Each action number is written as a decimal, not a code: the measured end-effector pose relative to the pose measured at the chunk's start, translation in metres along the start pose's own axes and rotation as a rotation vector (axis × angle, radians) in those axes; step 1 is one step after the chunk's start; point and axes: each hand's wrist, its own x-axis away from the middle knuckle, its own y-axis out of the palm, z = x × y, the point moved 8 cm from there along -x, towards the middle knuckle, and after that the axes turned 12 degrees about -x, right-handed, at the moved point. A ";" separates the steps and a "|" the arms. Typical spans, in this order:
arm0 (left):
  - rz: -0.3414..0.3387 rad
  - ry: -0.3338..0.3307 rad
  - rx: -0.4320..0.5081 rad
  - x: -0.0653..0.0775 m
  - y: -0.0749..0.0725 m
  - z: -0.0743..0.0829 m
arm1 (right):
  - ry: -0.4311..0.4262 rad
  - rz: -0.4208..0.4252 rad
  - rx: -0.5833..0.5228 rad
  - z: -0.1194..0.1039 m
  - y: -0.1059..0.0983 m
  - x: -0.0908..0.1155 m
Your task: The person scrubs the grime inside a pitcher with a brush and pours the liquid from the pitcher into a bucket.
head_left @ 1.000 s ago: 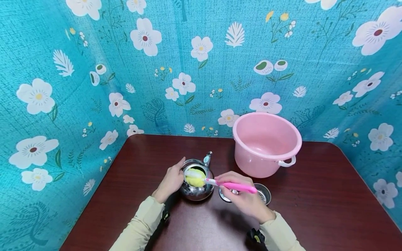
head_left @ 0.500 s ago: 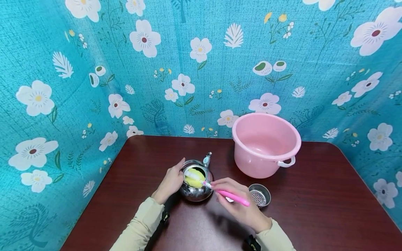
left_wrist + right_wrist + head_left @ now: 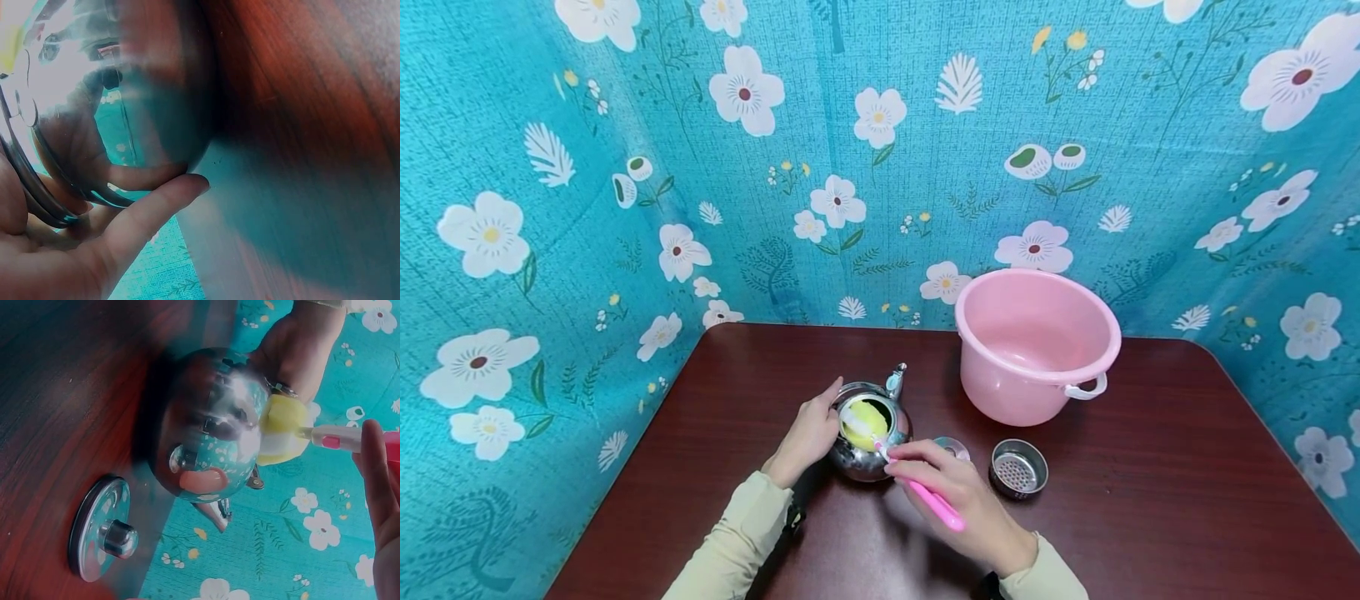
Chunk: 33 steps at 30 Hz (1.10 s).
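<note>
A shiny metal teapot (image 3: 859,468) stands lidless on the table, its spout toward the back. My left hand (image 3: 805,437) grips the teapot's handle on the left. In the left wrist view one finger (image 3: 153,209) lies along the polished body. Between thumb and fingers, my right hand (image 3: 958,500) holds a sponge brush by its pink handle (image 3: 938,505). The brush's yellow sponge head (image 3: 867,425) is at the round mouth of the teapot; in the right wrist view the sponge (image 3: 284,419) bulges above the rim.
Right of the teapot lies its round lid (image 3: 94,540), knob up, partly behind my right hand in the head view. A metal strainer (image 3: 1018,473) with a perforated bottom is beyond it. A pink bucket (image 3: 1007,396) stands at the back right, before a flowered blue cloth.
My right hand has moved left and toward me, swinging the brush handle downward and uncovering the strainer and part of the lid. The left hand and teapot stay put.
</note>
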 end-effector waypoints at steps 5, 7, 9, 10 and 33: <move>0.003 0.007 -0.014 0.000 0.000 0.000 | -0.017 -0.047 0.014 -0.004 0.006 0.002; 0.011 0.012 -0.021 0.000 -0.001 0.000 | -0.036 -0.054 0.023 -0.006 0.008 0.002; 0.012 0.013 -0.022 0.001 -0.001 0.001 | -0.048 -0.066 0.028 -0.007 0.011 0.002; 0.010 0.011 -0.019 0.001 -0.001 0.001 | -0.051 -0.070 0.029 -0.007 0.012 0.002; 0.032 0.025 -0.035 0.000 -0.002 0.001 | -0.126 -0.193 0.178 -0.016 0.039 -0.005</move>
